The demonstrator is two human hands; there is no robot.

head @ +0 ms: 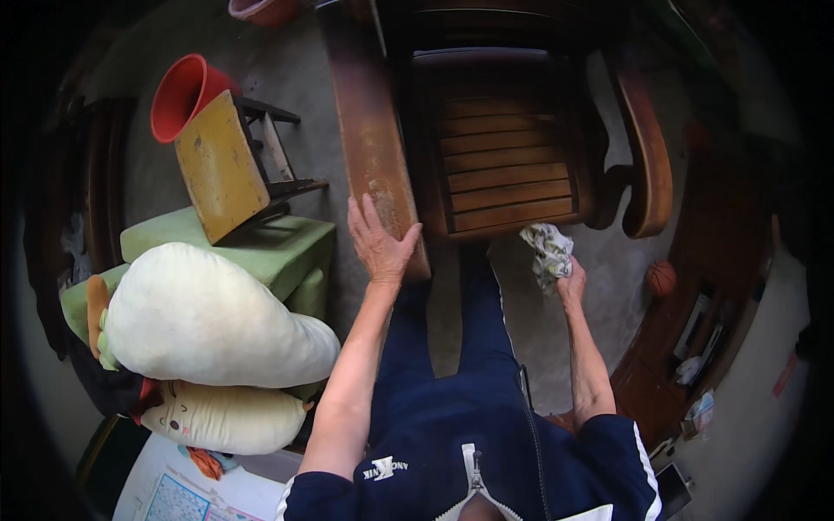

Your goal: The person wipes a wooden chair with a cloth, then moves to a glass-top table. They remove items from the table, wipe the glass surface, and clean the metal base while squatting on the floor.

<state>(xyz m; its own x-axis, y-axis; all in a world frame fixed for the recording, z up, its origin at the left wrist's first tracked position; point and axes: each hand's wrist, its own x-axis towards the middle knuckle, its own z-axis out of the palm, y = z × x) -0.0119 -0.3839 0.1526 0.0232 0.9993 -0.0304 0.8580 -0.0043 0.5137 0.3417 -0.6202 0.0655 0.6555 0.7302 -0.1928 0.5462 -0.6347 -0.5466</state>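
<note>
Before me stands a dark wooden armchair with a slatted seat (508,169). My left hand (378,246) rests with spread fingers on the front part of its broad left armrest (371,140), where the finish looks worn. In my right hand (571,281) is a crumpled patterned cloth (548,255), pale with dark and yellowish marks. The cloth is just off the front right corner of the seat; whether it touches the wood I cannot tell. The curved right armrest (645,163) lies beyond it, untouched.
Left of me, a yellow-topped stool (221,166) lies tipped on a green upholstered seat (293,244), beside a red bucket (176,98). Plush cushions (208,319) are piled nearer. Rightward are a basketball (661,279) and a low wooden cabinet (651,345). A pink basket (264,10) sits far off.
</note>
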